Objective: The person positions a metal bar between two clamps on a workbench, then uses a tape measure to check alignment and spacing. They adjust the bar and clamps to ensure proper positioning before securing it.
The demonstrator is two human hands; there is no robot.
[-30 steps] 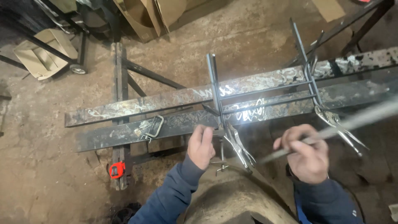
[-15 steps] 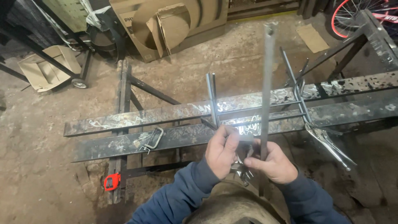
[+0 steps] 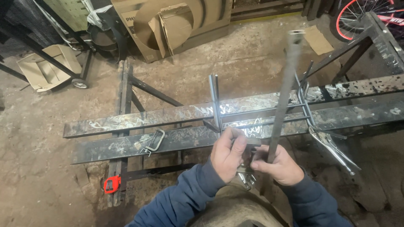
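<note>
My right hand [image 3: 279, 164] grips the lower end of a long grey metal bar [image 3: 285, 95] that stands nearly upright and reaches away from me. My left hand [image 3: 227, 152] is closed around a short dark metal piece and the top of locking pliers [image 3: 246, 176] at the near edge of two long, spattered steel rails [image 3: 168, 143]. A thin square-bar frame [image 3: 216, 101] lies across the rails just beyond my hands. Both sleeves are dark blue.
A second pair of locking pliers [image 3: 332, 147] clamps the frame at the right. A small C-clamp [image 3: 153, 141] lies on the near rail. A red clamp [image 3: 111, 184] sits on the trestle [image 3: 122, 105]. Cardboard boxes [image 3: 176, 21] and a red bicycle wheel [image 3: 362, 17] stand behind.
My right hand swung the long bar from pointing right to nearly upright and moved in beside my left hand at the pliers. The view has shifted slightly.
</note>
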